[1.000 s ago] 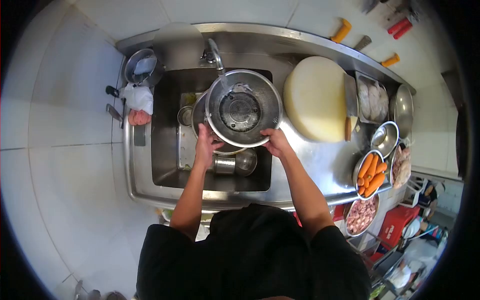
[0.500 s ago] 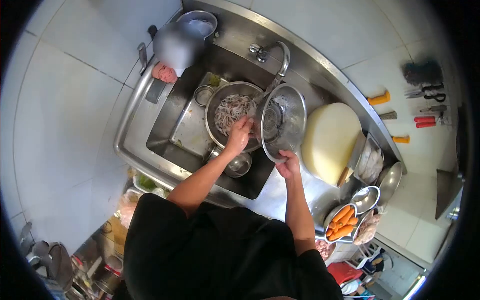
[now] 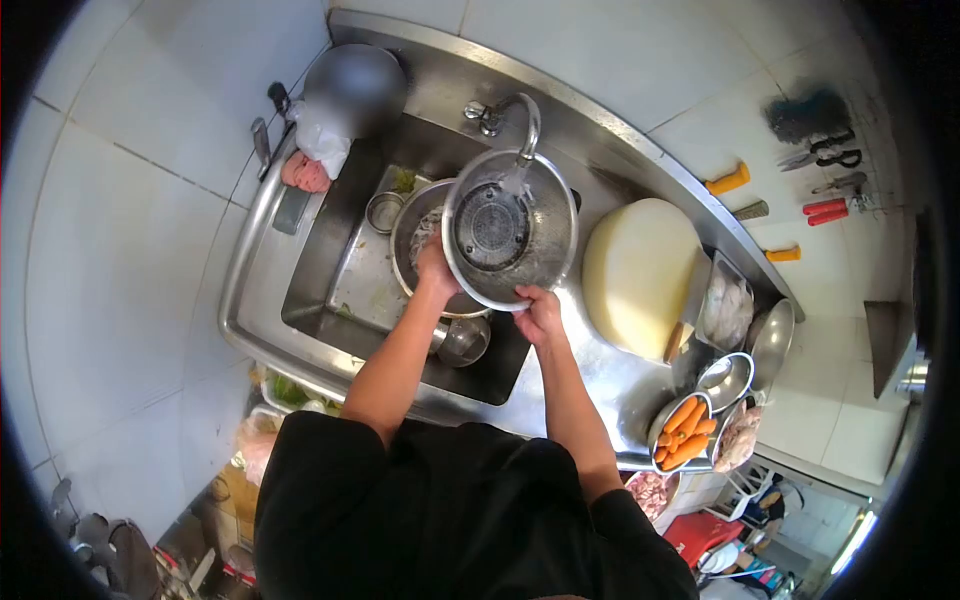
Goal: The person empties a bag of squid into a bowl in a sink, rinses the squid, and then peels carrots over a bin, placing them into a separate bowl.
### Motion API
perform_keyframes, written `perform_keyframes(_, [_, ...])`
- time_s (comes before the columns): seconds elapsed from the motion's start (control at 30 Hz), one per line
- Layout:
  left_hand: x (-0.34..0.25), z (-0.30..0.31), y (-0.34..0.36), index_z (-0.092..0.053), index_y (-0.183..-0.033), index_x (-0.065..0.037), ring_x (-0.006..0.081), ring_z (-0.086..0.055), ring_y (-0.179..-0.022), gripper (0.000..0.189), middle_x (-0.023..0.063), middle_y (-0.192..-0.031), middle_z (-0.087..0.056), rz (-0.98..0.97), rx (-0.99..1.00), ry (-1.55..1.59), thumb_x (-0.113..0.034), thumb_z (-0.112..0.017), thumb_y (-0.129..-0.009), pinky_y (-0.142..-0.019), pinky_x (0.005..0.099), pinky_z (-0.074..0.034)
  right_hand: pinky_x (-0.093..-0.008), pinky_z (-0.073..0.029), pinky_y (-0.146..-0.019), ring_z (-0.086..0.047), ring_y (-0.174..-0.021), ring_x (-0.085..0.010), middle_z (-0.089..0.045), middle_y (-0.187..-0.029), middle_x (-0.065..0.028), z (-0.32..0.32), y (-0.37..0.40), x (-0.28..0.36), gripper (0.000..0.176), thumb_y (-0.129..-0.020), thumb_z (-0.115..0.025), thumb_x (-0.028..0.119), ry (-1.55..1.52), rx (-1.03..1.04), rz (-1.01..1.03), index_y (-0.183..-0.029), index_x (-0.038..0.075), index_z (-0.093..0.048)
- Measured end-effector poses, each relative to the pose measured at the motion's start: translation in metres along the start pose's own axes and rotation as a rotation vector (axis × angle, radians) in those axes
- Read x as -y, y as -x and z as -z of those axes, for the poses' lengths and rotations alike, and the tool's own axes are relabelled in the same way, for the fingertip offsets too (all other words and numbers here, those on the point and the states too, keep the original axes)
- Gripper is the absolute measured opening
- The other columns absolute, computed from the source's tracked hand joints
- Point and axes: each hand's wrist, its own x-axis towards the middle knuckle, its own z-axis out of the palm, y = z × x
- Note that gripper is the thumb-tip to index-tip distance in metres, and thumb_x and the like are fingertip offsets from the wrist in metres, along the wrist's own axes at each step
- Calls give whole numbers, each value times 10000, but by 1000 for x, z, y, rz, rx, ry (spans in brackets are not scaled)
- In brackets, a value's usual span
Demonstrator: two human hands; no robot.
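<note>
I hold a round steel colander [image 3: 510, 235] over the sink [image 3: 330, 290], under the running faucet [image 3: 522, 125]. My left hand [image 3: 435, 268] grips its left rim and my right hand [image 3: 538, 312] grips its near rim. Water falls into the colander. Beneath it sits a steel bowl [image 3: 418, 232], mostly hidden, with pale food showing at its left edge.
A small steel cup [image 3: 382, 211] and another small bowl [image 3: 463, 341] lie in the sink. On the counter to the right stand a round pale chopping block [image 3: 640, 275], a tray of pale meat [image 3: 725, 310], a bowl of carrots [image 3: 685, 432] and steel bowls [image 3: 728, 380]. Tools hang on the wall.
The colander has swung from tilted at the right back to level under the faucet, covering the bowl of food. My left hand left the food and took the colander's rim.
</note>
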Motion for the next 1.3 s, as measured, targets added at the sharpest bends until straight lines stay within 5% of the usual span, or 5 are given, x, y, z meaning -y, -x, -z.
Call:
perform_keyframes(0.23, [-80, 133, -84, -520, -1188, -89, 308, -597, -1086, 292, 119, -1250, -593, -339, 88, -9, -300, -446, -1000, -947, 502, -468, -386, -585, -617, -640, -712, -260, -580, -827, -127, -14, 11, 10, 18, -834, -529, -50, 187, -55, 3, -848, -46, -540])
perform_keyframes(0.4, [-140, 201, -60, -507, -1210, -82, 278, -607, -1066, 255, 127, -1230, -590, -262, -330, -418, -206, -424, -1005, -924, 442, -489, -451, -619, -647, -671, -781, -313, -599, -956, -208, 9, 5, -1, 262, -811, -516, -68, 317, -60, 65, -1058, -151, -492])
perform_keyframes(0.5, [-133, 279, -105, -574, -1135, -54, 238, -611, -1001, 210, 103, -1149, -624, -642, -348, -680, -165, -476, -987, -875, 375, -495, -442, -619, -647, -674, -796, -308, -610, -982, -199, 8, 9, -2, 333, -799, -515, -61, 391, -76, 85, -1126, -114, -489])
perform_keyframes(0.67, [-66, 80, 5, -648, -1073, -43, 243, -622, -965, 200, 106, -1060, -644, -1224, 23, -1299, -115, -645, -887, -860, 341, -491, -427, -616, -609, -677, -802, -307, -618, -982, -189, 2, 20, -3, 393, -787, -513, -57, 532, -130, 122, -1178, -77, -480])
perform_keyframes(1.3, [36, 53, -60, -638, -961, -18, 410, -618, -948, 191, 199, -1072, -604, -738, 576, -2126, -159, -635, -832, -810, 488, -504, -360, -580, -465, -673, -732, -276, -635, -961, -185, 6, 29, 1, 518, -716, -480, -71, 517, -217, 274, -1233, -43, -474])
